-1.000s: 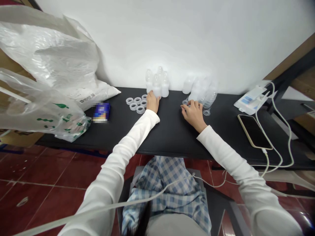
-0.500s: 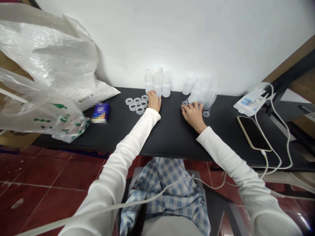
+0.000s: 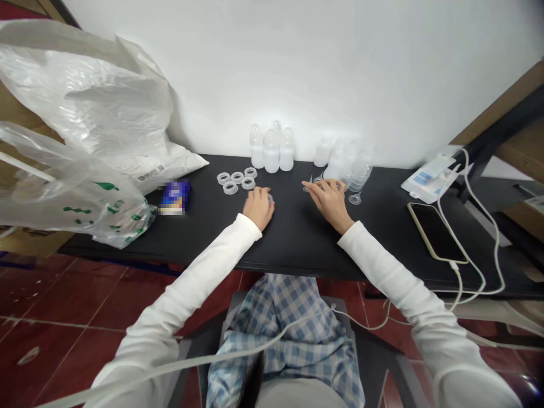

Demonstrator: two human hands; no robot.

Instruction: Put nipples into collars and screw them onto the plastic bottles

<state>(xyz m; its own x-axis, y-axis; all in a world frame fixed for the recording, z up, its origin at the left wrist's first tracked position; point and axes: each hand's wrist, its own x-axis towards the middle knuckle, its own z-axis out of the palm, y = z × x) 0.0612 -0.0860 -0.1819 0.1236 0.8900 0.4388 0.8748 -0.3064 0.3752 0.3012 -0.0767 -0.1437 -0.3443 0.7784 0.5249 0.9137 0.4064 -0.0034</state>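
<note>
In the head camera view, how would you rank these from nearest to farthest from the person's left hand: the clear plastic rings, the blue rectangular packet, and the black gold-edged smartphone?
Nearest the left hand:
1. Clear plastic rings, just ahead of it.
2. Blue rectangular packet, farther left.
3. Black gold-edged smartphone, far right.

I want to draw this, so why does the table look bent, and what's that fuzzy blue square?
In the head view, wide-lens distortion bows the black table; the small blue object is pixelated; glare shines on the plastic bag.

Matt black tabletop [image 3: 297, 249], smooth translucent plastic bottles [image 3: 271, 152] and rings [image 3: 230, 188], glossy crinkled polythene bags [image 3: 80, 96].
</note>
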